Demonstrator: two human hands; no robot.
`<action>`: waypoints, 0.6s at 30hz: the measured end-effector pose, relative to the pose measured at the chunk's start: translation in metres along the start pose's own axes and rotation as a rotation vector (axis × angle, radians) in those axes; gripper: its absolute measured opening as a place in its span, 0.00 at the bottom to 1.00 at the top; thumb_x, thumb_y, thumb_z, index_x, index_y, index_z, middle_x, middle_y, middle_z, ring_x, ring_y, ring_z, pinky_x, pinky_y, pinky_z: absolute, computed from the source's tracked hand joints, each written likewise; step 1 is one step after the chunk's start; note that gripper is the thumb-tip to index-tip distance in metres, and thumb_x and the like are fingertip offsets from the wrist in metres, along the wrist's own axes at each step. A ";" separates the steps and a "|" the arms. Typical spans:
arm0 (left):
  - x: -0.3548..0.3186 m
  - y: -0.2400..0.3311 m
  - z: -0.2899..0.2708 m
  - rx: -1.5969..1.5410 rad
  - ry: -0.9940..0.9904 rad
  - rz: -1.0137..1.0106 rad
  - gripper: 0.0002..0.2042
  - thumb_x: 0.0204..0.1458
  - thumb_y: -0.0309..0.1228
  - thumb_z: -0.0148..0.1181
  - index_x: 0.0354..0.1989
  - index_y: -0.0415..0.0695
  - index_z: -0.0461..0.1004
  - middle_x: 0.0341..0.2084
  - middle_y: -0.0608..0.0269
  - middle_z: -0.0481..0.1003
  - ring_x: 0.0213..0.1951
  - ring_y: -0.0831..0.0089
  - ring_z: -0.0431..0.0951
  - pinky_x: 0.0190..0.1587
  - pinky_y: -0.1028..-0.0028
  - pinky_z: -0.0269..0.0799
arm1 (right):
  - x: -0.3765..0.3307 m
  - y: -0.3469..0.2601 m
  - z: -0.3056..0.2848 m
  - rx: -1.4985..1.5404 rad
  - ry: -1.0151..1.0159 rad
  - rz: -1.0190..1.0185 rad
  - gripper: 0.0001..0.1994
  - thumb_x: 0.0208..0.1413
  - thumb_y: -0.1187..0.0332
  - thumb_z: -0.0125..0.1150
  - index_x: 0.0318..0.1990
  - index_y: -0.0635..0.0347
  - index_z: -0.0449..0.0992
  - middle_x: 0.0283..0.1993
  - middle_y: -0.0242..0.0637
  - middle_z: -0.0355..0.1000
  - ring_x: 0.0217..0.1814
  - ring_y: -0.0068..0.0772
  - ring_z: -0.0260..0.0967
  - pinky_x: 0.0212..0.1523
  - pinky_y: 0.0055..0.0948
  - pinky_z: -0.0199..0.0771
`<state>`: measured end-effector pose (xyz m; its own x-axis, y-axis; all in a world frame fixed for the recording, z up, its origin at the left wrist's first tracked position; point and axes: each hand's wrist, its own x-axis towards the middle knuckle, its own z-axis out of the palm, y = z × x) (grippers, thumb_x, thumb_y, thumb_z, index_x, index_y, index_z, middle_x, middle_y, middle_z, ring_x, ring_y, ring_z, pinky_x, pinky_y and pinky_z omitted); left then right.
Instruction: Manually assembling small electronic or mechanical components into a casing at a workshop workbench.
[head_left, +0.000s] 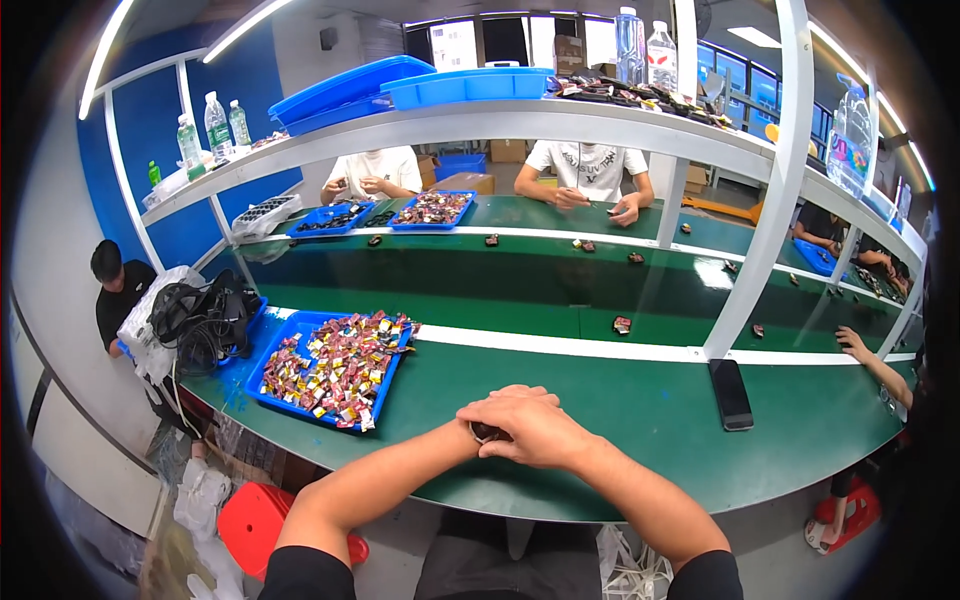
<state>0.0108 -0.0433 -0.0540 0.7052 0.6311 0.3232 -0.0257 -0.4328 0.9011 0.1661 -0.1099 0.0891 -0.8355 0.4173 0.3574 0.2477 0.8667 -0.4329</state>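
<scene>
Close in front of me at the bench's near edge, my right hand (545, 432) lies over my left hand, its fingers bent and held together. Only bits of my left hand (527, 391) show past it; most of its fingers are hidden. In the gap between my right thumb and fingers, at my left wrist, sits a small dark rounded thing (487, 432) with a pale rim; I cannot make out its kind. To the left of my hands, a blue tray (262, 372) is heaped with small red, silver and yellow wired pieces (345, 368).
A black phone (731, 394) lies right on the green bench (600, 400). Beyond a white strip, small dark parts (622, 325) are spaced along a green belt (480, 285). White posts (765, 200) carry a shelf overhead. Black cables (205, 312) pile at left. Co-workers sit across and right.
</scene>
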 end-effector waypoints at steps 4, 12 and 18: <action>0.000 0.020 0.000 0.692 -0.107 0.118 0.26 0.60 0.47 0.46 0.64 0.50 0.67 0.64 0.58 0.66 0.66 0.61 0.62 0.70 0.61 0.54 | -0.019 0.010 0.010 0.092 0.144 -0.097 0.29 0.47 0.68 0.73 0.60 0.57 0.72 0.55 0.43 0.76 0.59 0.49 0.72 0.59 0.43 0.69; 0.053 0.039 0.029 0.819 -0.116 0.406 0.17 0.51 0.37 0.54 0.49 0.44 0.74 0.48 0.54 0.73 0.54 0.57 0.72 0.60 0.59 0.65 | -0.007 0.035 -0.006 0.080 0.008 0.035 0.25 0.53 0.64 0.69 0.59 0.55 0.75 0.53 0.41 0.77 0.56 0.46 0.73 0.60 0.41 0.70; 0.048 0.059 0.007 1.371 -0.205 0.464 0.10 0.47 0.32 0.61 0.16 0.48 0.70 0.23 0.67 0.70 0.32 0.71 0.73 0.39 0.71 0.70 | -0.021 0.105 -0.022 0.072 0.665 0.269 0.07 0.55 0.71 0.67 0.39 0.63 0.81 0.37 0.40 0.79 0.36 0.33 0.77 0.39 0.29 0.76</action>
<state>0.0479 -0.0429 0.0125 0.9114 0.2166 0.3500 0.3237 -0.9023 -0.2846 0.2210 -0.0215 0.0545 -0.2694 0.7115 0.6490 0.3503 0.7001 -0.6222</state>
